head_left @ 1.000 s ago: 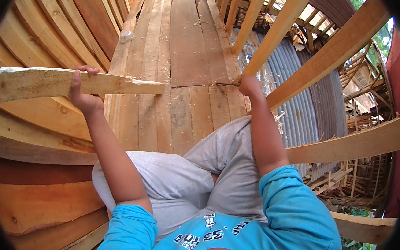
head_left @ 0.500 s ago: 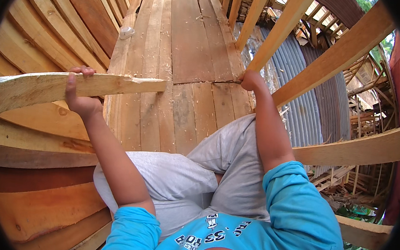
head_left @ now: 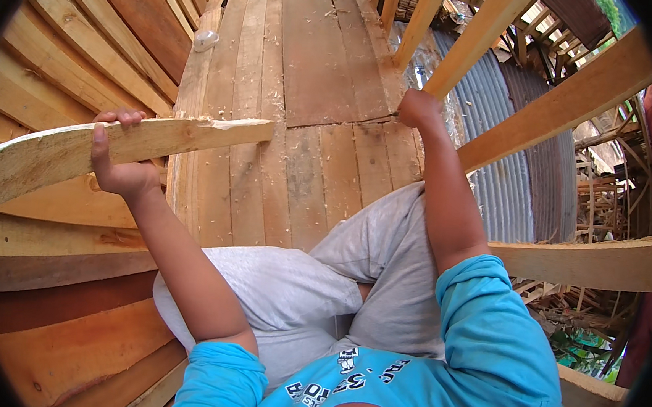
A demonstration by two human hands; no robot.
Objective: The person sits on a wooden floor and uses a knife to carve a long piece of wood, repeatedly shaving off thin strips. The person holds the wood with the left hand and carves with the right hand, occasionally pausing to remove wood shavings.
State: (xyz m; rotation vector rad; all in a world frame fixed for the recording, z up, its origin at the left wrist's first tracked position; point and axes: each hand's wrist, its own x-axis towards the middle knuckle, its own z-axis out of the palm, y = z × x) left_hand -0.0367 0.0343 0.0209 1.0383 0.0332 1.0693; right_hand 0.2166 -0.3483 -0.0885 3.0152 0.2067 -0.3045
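My left hand [head_left: 125, 175] is closed around a pale, rough-edged wooden board [head_left: 186, 137], thumb on the near face and fingertips over the top edge. The board runs from the far left to a splintered, narrower end above the plank floor [head_left: 260, 214]. At the right, my right hand [head_left: 421, 109] is closed in a fist at the floor's edge, beside the foot of a slanted wooden post [head_left: 478, 43]. Its fingers face away, so whatever it may hold is hidden.
Curved wooden planks [head_left: 101, 40] form a wall on the left. A small clear plastic item [head_left: 205, 40] lies on the floor among wood shavings. Beyond the right-hand rail [head_left: 563, 107] are corrugated metal sheets [head_left: 497, 171] and piled wood scraps [head_left: 609, 203].
My left hand sits slightly farther left on the board, whose left part appears lower. The right fist has shifted a little up and to the right, and the whole view has turned slightly.
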